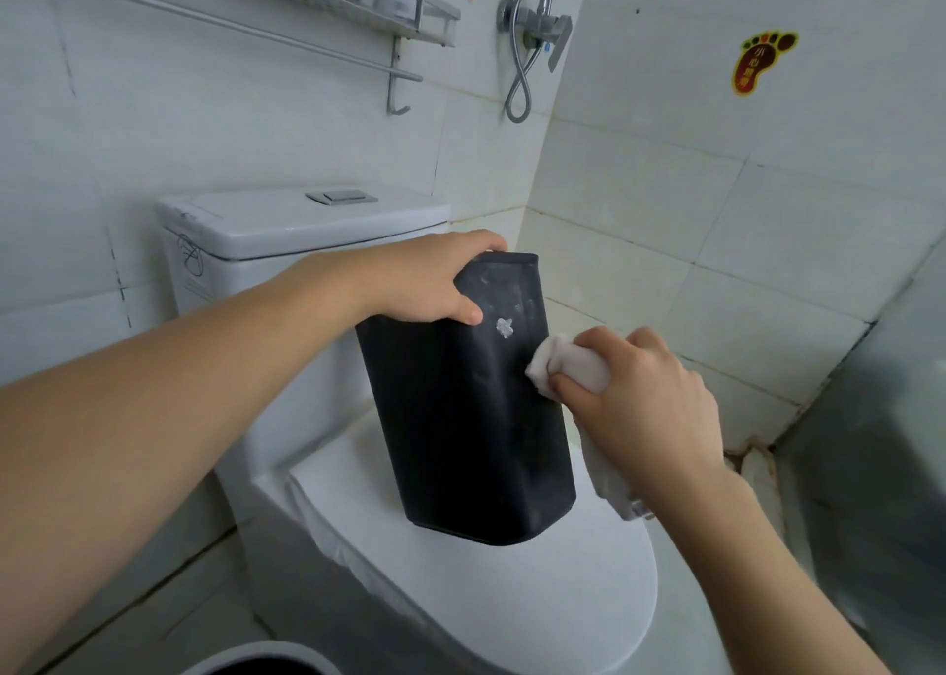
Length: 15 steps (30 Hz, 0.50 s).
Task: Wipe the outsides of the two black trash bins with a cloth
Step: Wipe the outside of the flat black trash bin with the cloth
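Right hand (645,398) presses cloth (568,367) (bunched) against bin (460,418).

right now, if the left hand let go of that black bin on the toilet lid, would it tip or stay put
Probably tip. The black bin is tall, narrow and tilted, and seems to rest on one bottom edge on the toilet lid. It looks light: the left hand steadies it by the top alone. The cloth pressing its side could shove it over.
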Available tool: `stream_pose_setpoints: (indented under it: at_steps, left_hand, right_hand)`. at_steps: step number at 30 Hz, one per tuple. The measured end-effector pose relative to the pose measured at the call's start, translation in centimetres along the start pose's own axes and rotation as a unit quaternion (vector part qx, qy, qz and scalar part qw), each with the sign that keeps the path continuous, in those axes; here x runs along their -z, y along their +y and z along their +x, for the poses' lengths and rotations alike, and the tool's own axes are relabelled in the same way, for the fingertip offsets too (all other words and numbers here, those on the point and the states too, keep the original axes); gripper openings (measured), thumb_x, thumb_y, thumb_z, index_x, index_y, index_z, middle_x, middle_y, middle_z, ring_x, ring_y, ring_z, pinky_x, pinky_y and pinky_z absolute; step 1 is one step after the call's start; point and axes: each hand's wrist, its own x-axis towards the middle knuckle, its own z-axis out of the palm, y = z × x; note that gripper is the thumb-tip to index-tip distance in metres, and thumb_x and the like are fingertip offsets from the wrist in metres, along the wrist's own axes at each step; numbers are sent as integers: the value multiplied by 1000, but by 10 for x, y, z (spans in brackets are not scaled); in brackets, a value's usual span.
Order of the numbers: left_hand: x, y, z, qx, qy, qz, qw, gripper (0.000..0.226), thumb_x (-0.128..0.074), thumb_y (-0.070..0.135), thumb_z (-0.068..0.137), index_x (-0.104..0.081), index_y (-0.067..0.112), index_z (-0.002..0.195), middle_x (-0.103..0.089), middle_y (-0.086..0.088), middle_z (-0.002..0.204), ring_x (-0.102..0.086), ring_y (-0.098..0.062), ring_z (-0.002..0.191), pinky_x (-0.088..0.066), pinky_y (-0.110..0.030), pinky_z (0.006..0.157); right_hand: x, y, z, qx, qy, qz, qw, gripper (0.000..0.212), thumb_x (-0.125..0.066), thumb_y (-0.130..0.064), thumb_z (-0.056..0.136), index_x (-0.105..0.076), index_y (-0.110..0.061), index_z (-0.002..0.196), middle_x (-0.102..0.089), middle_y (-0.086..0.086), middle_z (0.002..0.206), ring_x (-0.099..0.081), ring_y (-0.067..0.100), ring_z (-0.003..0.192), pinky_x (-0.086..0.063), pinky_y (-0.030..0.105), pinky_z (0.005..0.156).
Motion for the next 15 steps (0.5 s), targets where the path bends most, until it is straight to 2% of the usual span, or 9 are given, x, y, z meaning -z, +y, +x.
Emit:
stream_pose_setpoints:
  at_steps: [3, 6, 10, 15]
  left_hand:
    - [2, 3, -3, -13, -6, -17, 1000, 65, -72, 18, 87, -42, 28, 143, -58, 10, 126, -56, -12, 110, -44, -32, 100]
    - [0, 7, -4, -25, -15, -27, 999, 65, -74, 17, 85, -45, 30, 141, -60, 10, 124, -58, -12, 109, -46, -35, 100]
    - [-1, 9, -5, -37, -20, -31, 999, 68, -75, 14, 82, -44, 31, 140, -58, 12, 126, -57, -12, 111, -46, -35, 100]
    - [2, 7, -6, -31, -29, -27, 999, 67, -76, 16, 82, -44, 35, 138, -58, 11, 122, -58, -13, 106, -48, -38, 97]
  right_hand:
    - [11, -9, 12, 10, 15, 14, 1000, 22, -51, -54, 88, -58, -40, 103, -46, -4, 90, -55, 30, 71, -41, 32, 60]
    - [18, -18, 27, 22, 28, 10, 999, 24, -51, -53, 88, -58, -36, 103, -46, -2, 90, -56, 32, 72, -42, 33, 60]
    - [20, -31, 42, 19, 20, 14, 1000, 25, -49, -52, 89, -59, -34, 103, -46, 1, 91, -57, 34, 74, -41, 34, 62]
    - [18, -30, 21, 39, 10, -21, 999, 27, -45, -56, 91, -55, -33, 100, -42, -2, 88, -50, 31, 65, -37, 32, 57]
